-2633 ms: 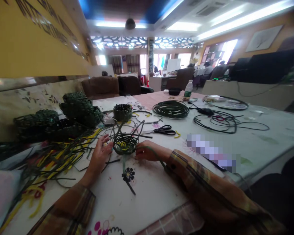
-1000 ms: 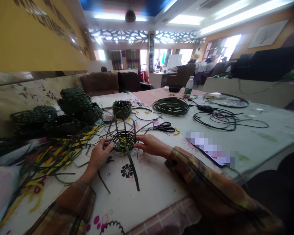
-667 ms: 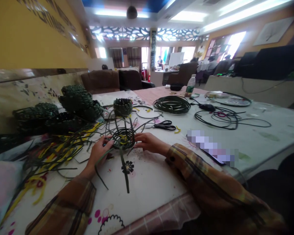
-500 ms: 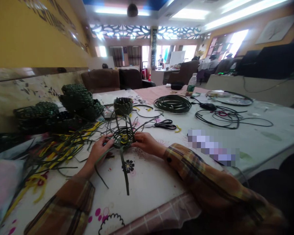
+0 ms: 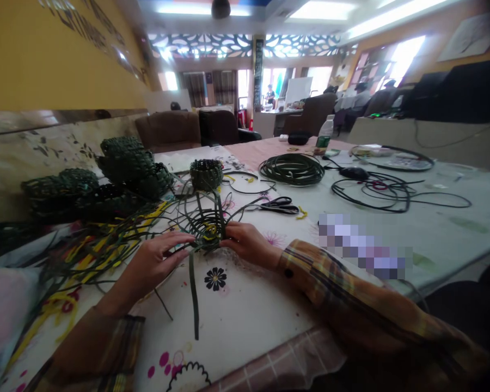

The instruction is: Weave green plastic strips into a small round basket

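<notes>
A partly woven basket (image 5: pixel 204 222) of dark green strips, with a yellow tie at its middle, sits on the table in front of me. Its loose strips fan outward, and one flat strip (image 5: pixel 193 296) hangs toward me over the cloth. My right hand (image 5: pixel 247 243) pinches the basket's right side. At the left edge, my left hand (image 5: pixel 159 261) has its fingers stretched toward the weave, thumb apart from them. Whether those fingertips touch a strip is hard to see.
Scissors (image 5: pixel 280 205) lie beyond my right hand. A finished small basket (image 5: pixel 206 173) and a strip coil (image 5: pixel 292 169) stand farther back. More woven baskets (image 5: pixel 124 163) and loose green and yellow strips (image 5: pixel 114 247) are leftward. A bottle (image 5: pixel 324 133) stands at the back.
My left hand has come from the basket's left side to its near left edge, its fingers straightening. The hanging strip has swung left. My right hand stays on the basket.
</notes>
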Demonstrator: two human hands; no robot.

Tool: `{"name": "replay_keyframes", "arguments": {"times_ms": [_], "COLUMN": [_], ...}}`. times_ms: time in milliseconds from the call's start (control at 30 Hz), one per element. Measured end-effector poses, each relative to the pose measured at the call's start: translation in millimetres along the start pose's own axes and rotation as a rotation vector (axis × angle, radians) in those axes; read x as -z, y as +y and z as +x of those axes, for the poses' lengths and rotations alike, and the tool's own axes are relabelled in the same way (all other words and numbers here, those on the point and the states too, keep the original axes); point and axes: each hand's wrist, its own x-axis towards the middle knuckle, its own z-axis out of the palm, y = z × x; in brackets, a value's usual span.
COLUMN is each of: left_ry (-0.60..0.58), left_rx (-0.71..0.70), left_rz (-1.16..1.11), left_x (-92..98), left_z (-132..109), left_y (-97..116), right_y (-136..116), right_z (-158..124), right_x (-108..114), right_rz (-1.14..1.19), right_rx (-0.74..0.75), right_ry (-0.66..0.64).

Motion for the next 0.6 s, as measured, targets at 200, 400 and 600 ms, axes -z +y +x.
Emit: {"name": "replay_keyframes", "arguments": {"times_ms": [200, 400, 600], "left_ry": [-0.122, -0.234, -0.254], "left_rx": [-0.031, -0.065, -0.042], "left_rz": [0.263, 0.359, 0.145], "left_x": [-6.5, -8.1, -3.4], "left_z": [-9, -12, -7], "left_y": [4, 19, 6], "right_y": [-9, -15, -15], "right_z": [-3, -8, -12], "right_x": [1, -3, -4], "right_rz": [-0.077, -0.177, -0.178], "right_rx": [0.067, 0.105, 0.115], "right_ry": [-0.041, -0.051, -0.024]}}
